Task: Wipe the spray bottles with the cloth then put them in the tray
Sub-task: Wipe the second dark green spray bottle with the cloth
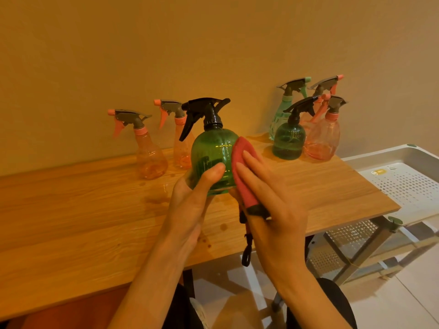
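Observation:
My left hand (194, 198) grips a round green spray bottle (210, 150) with a black trigger head, held upright just above the wooden table (83, 210). My right hand (268, 195) presses a red cloth (242, 167) flat against the bottle's right side with straight fingers; the cloth's black edge and loop hang below the hand. Two pink spray bottles (149, 153) stand behind on the left. At the back right stand a small green bottle (288, 138), a mint bottle (282, 115) and pink bottles (323, 138). The white perforated tray (401, 184) sits to the right of the table.
A plain wall runs behind the table. The tray rests on a metal-framed rack (356, 248) with perforated shelves below the table's right end. White floor tiles (403, 305) show at the lower right. My knees are under the table's front edge.

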`<state>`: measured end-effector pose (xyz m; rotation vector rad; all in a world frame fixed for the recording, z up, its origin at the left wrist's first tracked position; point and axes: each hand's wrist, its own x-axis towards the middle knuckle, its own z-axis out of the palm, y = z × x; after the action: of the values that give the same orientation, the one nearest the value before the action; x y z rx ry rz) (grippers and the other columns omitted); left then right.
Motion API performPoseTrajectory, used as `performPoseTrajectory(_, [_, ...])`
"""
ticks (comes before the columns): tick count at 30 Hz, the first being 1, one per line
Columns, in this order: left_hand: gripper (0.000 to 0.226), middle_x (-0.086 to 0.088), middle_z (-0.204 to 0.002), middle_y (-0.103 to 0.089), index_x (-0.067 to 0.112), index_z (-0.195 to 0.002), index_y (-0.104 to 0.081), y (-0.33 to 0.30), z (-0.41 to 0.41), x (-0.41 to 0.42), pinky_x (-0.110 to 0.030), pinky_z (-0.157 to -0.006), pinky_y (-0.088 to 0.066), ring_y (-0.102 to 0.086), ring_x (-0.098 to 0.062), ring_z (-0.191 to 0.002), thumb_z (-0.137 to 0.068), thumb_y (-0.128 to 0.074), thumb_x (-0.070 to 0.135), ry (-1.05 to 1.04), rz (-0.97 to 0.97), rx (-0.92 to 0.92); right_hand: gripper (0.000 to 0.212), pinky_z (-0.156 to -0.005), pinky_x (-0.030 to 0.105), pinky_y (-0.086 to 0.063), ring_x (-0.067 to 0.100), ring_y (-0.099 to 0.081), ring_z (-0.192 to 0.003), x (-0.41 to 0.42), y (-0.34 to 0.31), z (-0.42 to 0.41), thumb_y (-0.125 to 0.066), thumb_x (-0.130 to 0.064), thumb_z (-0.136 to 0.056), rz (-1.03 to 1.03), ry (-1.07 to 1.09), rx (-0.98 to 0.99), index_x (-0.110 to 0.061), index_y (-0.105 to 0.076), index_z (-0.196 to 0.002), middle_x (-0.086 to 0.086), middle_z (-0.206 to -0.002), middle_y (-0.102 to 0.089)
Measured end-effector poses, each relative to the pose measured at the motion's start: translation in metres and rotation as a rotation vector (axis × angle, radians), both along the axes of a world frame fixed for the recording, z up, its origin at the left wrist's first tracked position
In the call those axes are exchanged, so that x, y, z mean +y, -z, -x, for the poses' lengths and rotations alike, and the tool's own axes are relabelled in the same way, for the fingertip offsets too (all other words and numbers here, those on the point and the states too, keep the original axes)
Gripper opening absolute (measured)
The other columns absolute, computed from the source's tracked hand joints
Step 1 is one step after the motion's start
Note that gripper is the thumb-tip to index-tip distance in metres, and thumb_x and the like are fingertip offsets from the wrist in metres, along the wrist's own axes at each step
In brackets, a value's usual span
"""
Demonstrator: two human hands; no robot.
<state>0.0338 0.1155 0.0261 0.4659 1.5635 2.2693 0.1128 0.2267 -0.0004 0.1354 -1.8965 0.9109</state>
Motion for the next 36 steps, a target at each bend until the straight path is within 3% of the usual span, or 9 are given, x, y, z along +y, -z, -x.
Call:
performPoseTrajectory(4, [0.056, -0.007, -0.111, -0.076, 0.01, -0.127, -0.065, 0.001, 0.001, -0.004, -0.021, -0.073, -0.058, -0.073, -0.014, -0.096, -0.076, -0.081, 0.026, -0.024, -0.025, -0.028, 0.037, -0.116, 0.042, -0.039, 0.031, -0.046, -0.141, -0.004, 0.019, -0.009, -0.06, -0.006, -0.095, -0.058, 0.016, 0.015, 0.003, -0.06, -0.131, 0.015, -0.145, -0.053])
performPoseTrajectory(8, [0.076, -0.009, -0.12, -0.074, 0.013, -0.133, -0.063, 0.004, 0.003, -0.005, -0.024, -0.079, -0.058, -0.072, -0.018, -0.107, -0.064, -0.081, 0.038, -0.029, -0.012, 0.002, 0.035, -0.114, 0.045, -0.043, 0.024, -0.05, -0.139, 0.002, 0.004, -0.003, -0.058, -0.004, -0.096, 0.106, -0.068, -0.018, -0.004, -0.061, -0.132, 0.01, -0.143, -0.058])
performPoseTrajectory(10, [0.073, -0.008, -0.119, -0.074, 0.012, -0.132, -0.063, 0.004, 0.002, -0.005, -0.023, -0.079, -0.058, -0.072, -0.018, -0.107, -0.066, -0.081, 0.035, -0.03, -0.019, 0.007, 0.039, -0.111, 0.046, -0.045, 0.019, -0.052, -0.137, 0.007, -0.005, 0.001, -0.06, 0.001, -0.094, 0.22, -0.124, -0.048, -0.006, -0.062, -0.132, 0.007, -0.141, -0.06])
performPoseTrajectory(13, [0.063, -0.006, -0.115, -0.075, 0.011, -0.132, -0.063, 0.002, 0.003, -0.004, -0.022, -0.076, -0.057, -0.073, -0.016, -0.102, -0.073, -0.078, 0.028, -0.047, -0.038, 0.008, 0.037, -0.111, 0.046, -0.045, 0.022, -0.051, -0.138, 0.002, -0.003, -0.001, -0.06, 0.0, -0.095, 0.175, -0.095, -0.031, -0.005, -0.062, -0.132, 0.008, -0.142, -0.058])
performPoseTrajectory(17, [0.081, -0.01, -0.123, -0.072, 0.01, -0.137, -0.059, 0.004, 0.005, -0.006, -0.024, -0.079, -0.058, -0.072, -0.019, -0.107, -0.064, -0.081, 0.037, -0.062, -0.059, -0.013, 0.034, -0.112, 0.041, -0.044, 0.026, -0.053, -0.136, -0.008, 0.012, -0.012, -0.06, -0.007, -0.095, 0.115, -0.046, 0.019, -0.005, -0.062, -0.129, 0.009, -0.14, -0.059])
performPoseTrajectory(22, [0.079, -0.01, -0.128, -0.069, 0.014, -0.139, -0.058, 0.008, 0.001, -0.008, -0.026, -0.086, -0.058, -0.069, -0.019, -0.113, -0.066, -0.077, 0.04, -0.029, -0.072, -0.026, 0.042, -0.111, 0.047, -0.044, 0.017, -0.055, -0.134, -0.001, -0.001, -0.005, -0.062, 0.005, -0.09, 0.317, -0.14, -0.021, -0.006, -0.062, -0.131, 0.006, -0.138, -0.062])
performPoseTrajectory(28, [0.075, -0.002, -0.123, -0.073, 0.012, -0.135, -0.061, 0.001, 0.004, -0.009, -0.021, -0.083, -0.056, -0.069, -0.015, -0.114, -0.068, -0.076, 0.043, -0.002, -0.027, 0.039, 0.04, -0.112, 0.043, -0.044, 0.023, -0.051, -0.137, 0.002, -0.006, -0.006, -0.062, 0.005, -0.092, 0.241, -0.12, 0.007, -0.005, -0.06, -0.131, 0.008, -0.14, -0.06])
performPoseTrajectory(33, [0.085, -0.003, -0.128, -0.071, 0.015, -0.139, -0.058, 0.001, 0.005, -0.009, -0.03, -0.094, -0.053, -0.066, -0.019, -0.121, -0.063, -0.085, 0.043, 0.017, 0.05, 0.105, 0.036, -0.112, 0.043, -0.044, 0.024, -0.05, -0.139, -0.001, -0.005, 0.0, -0.062, -0.008, -0.095, 0.105, -0.072, 0.003, -0.006, -0.062, -0.131, 0.009, -0.141, -0.059])
performPoseTrajectory(36, [0.072, -0.004, -0.125, -0.072, 0.014, -0.133, -0.062, 0.002, 0.004, -0.006, -0.03, -0.093, -0.053, -0.067, -0.019, -0.12, -0.068, -0.081, 0.038, 0.023, 0.038, 0.106, 0.035, -0.111, 0.044, -0.045, 0.026, -0.05, -0.139, -0.007, 0.0, -0.003, -0.059, -0.011, -0.095, 0.057, -0.034, 0.015, -0.003, -0.063, -0.13, 0.01, -0.142, -0.058])
